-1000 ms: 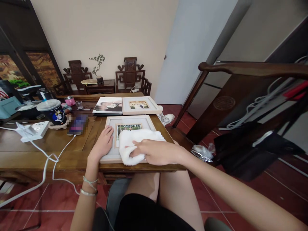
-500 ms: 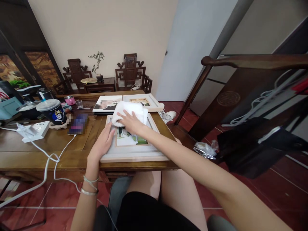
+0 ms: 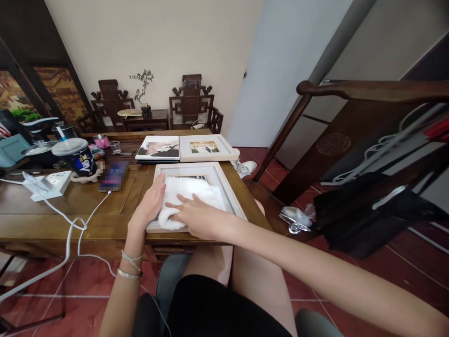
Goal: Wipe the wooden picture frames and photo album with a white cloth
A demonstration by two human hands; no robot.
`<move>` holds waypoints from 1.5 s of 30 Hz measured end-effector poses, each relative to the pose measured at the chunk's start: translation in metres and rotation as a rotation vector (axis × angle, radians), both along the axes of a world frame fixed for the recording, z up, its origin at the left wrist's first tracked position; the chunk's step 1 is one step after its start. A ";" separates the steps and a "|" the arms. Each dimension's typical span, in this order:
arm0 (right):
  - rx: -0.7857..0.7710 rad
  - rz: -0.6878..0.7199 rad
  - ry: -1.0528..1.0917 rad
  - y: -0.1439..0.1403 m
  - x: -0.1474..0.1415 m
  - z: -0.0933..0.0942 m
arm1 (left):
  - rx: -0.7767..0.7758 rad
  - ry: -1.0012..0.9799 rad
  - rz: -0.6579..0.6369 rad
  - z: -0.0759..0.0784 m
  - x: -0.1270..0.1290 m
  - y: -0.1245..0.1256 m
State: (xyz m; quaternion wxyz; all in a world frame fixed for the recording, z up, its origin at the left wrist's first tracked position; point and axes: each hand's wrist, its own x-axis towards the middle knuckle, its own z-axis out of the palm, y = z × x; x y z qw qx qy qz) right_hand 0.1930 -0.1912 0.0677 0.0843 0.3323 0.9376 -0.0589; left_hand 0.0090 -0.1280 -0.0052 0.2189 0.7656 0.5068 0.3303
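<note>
cream wall (image 3: 157,42), red tile floor (image 3: 351,276), two carved dark chairs (image 3: 191,100), wooden table (image 3: 52,210).

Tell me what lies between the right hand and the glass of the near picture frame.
A white cloth lies under the right hand, covering most of the near picture frame. The left hand presses the frame's left edge directly.

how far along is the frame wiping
In hand: the right hand presses a white cloth flat on the near picture frame, while the left hand steadies its left edge. Whether its glass is clean cannot be told. A second frame and a photo print lie untouched behind it.
</note>
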 end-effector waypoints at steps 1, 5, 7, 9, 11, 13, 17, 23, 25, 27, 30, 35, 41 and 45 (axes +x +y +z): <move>-0.013 0.002 0.013 -0.001 0.002 0.001 | -0.010 -0.001 0.002 0.000 0.000 0.000; 0.012 -0.042 0.034 0.011 -0.002 -0.005 | -0.027 0.005 -0.010 -0.001 0.000 -0.001; 0.069 -0.082 0.036 0.020 -0.010 -0.011 | -0.034 0.008 -0.017 -0.001 -0.001 -0.001; 0.119 -0.121 0.047 0.027 -0.018 -0.016 | -0.040 0.011 -0.019 -0.001 -0.001 -0.001; 0.139 -0.149 0.061 0.028 -0.023 -0.018 | -0.034 0.020 -0.010 0.000 -0.001 0.000; 0.121 -0.150 0.063 0.022 -0.024 -0.016 | -0.024 0.029 0.000 0.000 -0.001 0.000; 0.006 -0.094 0.023 -0.004 -0.010 -0.001 | 0.009 0.057 -0.001 -0.001 -0.001 0.002; -0.069 -0.184 0.001 -0.017 0.047 0.013 | 0.085 0.231 -0.056 -0.013 -0.006 0.011; -0.084 -0.199 0.004 -0.014 0.064 0.015 | 0.111 0.258 -0.057 -0.017 -0.007 0.014; -0.077 -0.200 0.010 -0.013 0.068 0.016 | 0.134 0.274 -0.051 -0.020 -0.007 0.015; -0.041 -0.133 0.045 -0.015 0.052 0.010 | 0.149 0.279 -0.030 -0.020 -0.007 0.016; 0.051 0.044 0.146 -0.021 0.010 -0.012 | 0.120 0.256 -0.068 -0.014 -0.010 0.014; 0.073 -0.085 0.172 -0.039 0.052 -0.022 | 0.147 0.273 -0.059 -0.013 -0.010 0.014; 0.060 -0.207 0.168 -0.050 0.107 -0.019 | 0.136 0.321 -0.075 -0.014 -0.009 0.015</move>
